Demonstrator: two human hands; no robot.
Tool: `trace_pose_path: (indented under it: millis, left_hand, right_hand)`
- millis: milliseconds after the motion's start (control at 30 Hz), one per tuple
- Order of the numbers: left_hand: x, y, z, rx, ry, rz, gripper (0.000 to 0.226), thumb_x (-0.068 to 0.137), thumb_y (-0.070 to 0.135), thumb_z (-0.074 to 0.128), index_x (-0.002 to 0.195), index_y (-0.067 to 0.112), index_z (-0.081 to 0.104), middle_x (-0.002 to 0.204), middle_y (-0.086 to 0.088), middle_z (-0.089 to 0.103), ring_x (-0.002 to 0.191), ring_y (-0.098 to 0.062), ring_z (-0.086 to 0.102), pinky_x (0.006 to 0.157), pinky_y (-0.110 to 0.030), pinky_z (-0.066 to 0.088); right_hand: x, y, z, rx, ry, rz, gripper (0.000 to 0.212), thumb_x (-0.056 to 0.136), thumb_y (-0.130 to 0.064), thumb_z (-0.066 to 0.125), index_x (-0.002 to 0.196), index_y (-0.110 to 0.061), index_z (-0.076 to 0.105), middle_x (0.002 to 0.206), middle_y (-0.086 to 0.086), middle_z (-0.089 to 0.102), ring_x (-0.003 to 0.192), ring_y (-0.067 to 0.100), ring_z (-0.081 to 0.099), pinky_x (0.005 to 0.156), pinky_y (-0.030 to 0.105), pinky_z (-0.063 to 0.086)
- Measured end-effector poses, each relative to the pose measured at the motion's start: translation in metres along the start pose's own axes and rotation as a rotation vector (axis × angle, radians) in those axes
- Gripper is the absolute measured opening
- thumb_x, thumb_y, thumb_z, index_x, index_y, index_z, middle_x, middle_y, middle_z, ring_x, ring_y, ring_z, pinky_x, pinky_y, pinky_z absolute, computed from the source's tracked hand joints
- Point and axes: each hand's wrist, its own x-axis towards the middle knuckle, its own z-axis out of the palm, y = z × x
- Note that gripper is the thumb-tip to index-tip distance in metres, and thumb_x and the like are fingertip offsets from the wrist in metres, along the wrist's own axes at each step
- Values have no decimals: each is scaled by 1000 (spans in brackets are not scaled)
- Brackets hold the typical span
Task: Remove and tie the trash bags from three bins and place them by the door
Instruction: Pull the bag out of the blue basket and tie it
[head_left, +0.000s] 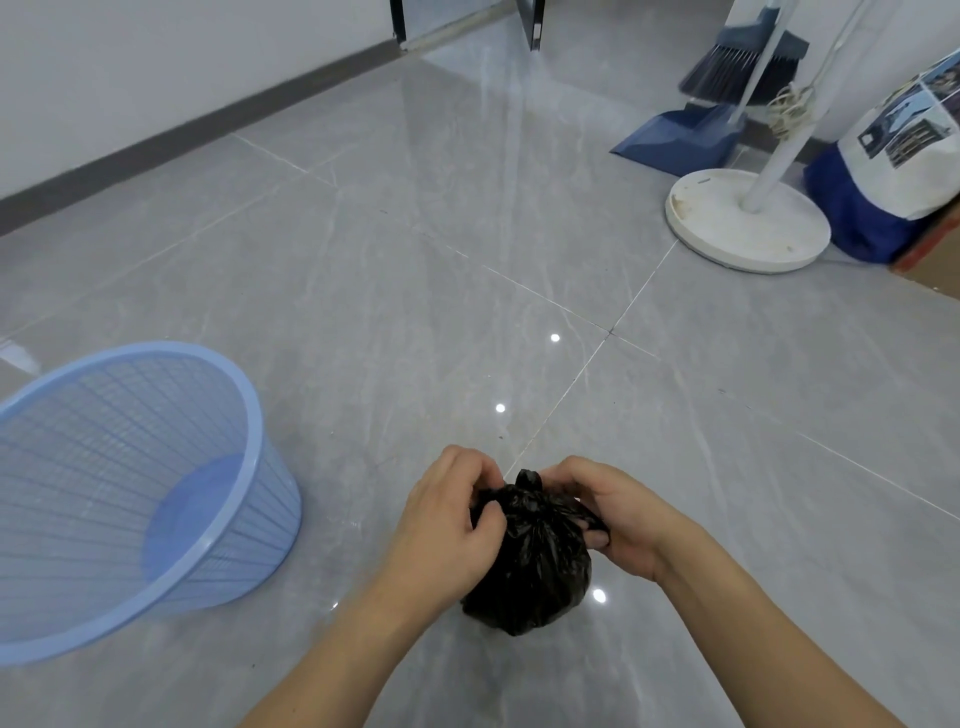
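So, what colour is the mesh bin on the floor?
Light blue: the bin has see-through mesh walls, shown in the head view.

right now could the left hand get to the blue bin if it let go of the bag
Probably yes. The bin stands empty on the floor to the left of the left hand, with only bare floor between them. That hand now grips the bag.

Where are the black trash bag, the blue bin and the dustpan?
black trash bag (535, 566): head view, on the bag's bulging body below the gathered neck.
blue bin (156, 525): head view, on the mesh side wall near the base.
dustpan (675, 140): head view, on the flat blue scoop.
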Motion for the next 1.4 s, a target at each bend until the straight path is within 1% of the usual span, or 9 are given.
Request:
trace_pose_path:
  millis: [233,367,600,733,800,900,1100,1200,1400]
  left_hand:
    - [-4,4,10,134,-24,-114,18,80,49,62,92,35,63,85,17,54,84,1,53,82,-27,46]
    - [2,10,12,131,-19,-153,9,83,40,61,84,31,62,81,14,58,81,-2,56,80,-31,49]
    - [20,24,-2,-637,-86,-753,6,81,14,56,76,15,57,69,0,56,62,-15,51,57,-27,37]
    - [28,23,-12,-856,-116,-900,11,84,11,51,75,12,57,57,0,52,47,-12,44,54,-27,36]
    - [29,22,-17,-905,-142,-920,18,88,10,49,75,12,61,56,0,50,48,-13,40,54,-27,34]
    - [26,17,-21,-635,-218,-788,23,94,14,51,86,12,72,71,-2,65,60,-14,53,57,-26,40]
    - [18,-15,-34,479,-165,-407,21,93,17,40,77,12,52,71,1,56,70,-22,55,62,-32,40]
    - [15,-23,-32,492,-105,-386,21,92,14,36,72,14,43,71,0,56,70,-24,56,61,-33,41]
    - [20,-24,-21,24,55,-445,40,100,39,33,76,12,48,80,-2,54,84,-23,54,75,-38,43]
  right_hand:
    - [6,1,-3,-6,73,-24,28,92,-2,46,112,-3,66,60,3,50,41,9,31,35,21,17]
    - [5,1,-2,-29,106,-30,29,91,1,48,114,-8,63,62,4,49,41,10,32,35,20,19]
    - [7,-1,3,-118,211,-179,33,90,3,42,108,-15,63,71,5,44,56,14,44,52,25,40]
    - [4,-3,2,-79,197,-210,38,85,7,41,105,-15,64,83,24,44,58,33,45,57,26,39]
    - [3,-2,2,-68,169,-238,42,82,11,40,102,-16,65,80,9,42,59,17,41,58,25,36]
    - [3,0,2,-84,173,-280,41,83,14,42,100,-17,63,82,-3,42,66,6,46,59,23,39]
    - [9,4,-15,-203,375,-447,35,84,15,46,72,-18,51,67,-1,31,58,15,32,59,21,46]
    - [11,16,-13,-516,397,-466,29,94,-4,48,85,-28,63,81,-5,40,67,7,43,75,18,47]
    - [15,24,-6,-782,105,-361,16,90,-40,59,102,-30,65,103,-14,44,100,-1,50,87,16,42]
